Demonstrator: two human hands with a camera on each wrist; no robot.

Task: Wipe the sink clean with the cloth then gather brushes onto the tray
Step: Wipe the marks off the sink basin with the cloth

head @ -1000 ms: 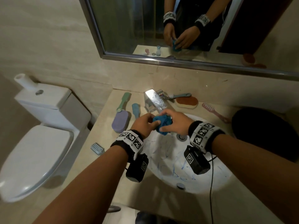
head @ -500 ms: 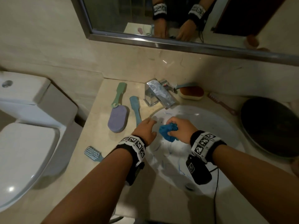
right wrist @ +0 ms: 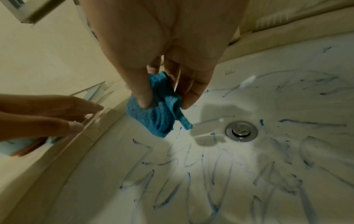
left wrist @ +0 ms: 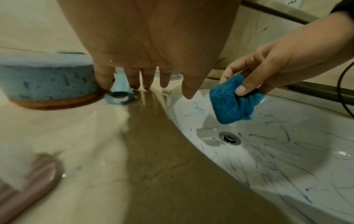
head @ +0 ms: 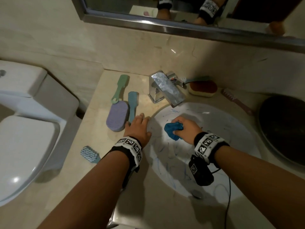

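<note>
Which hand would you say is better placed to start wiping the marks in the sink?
Right. The right hand holds the cloth above the marked sink; the left hand rests open on the counter.

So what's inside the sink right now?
Inside the white sink are lots of blue scribble marks and a shiny metal drain. The right hand holds a bunched blue cloth over it. What lies under the cloth is hidden.

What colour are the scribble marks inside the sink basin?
Blue, streaked across the white sink around the drain; the right wrist view shows them best.
</note>
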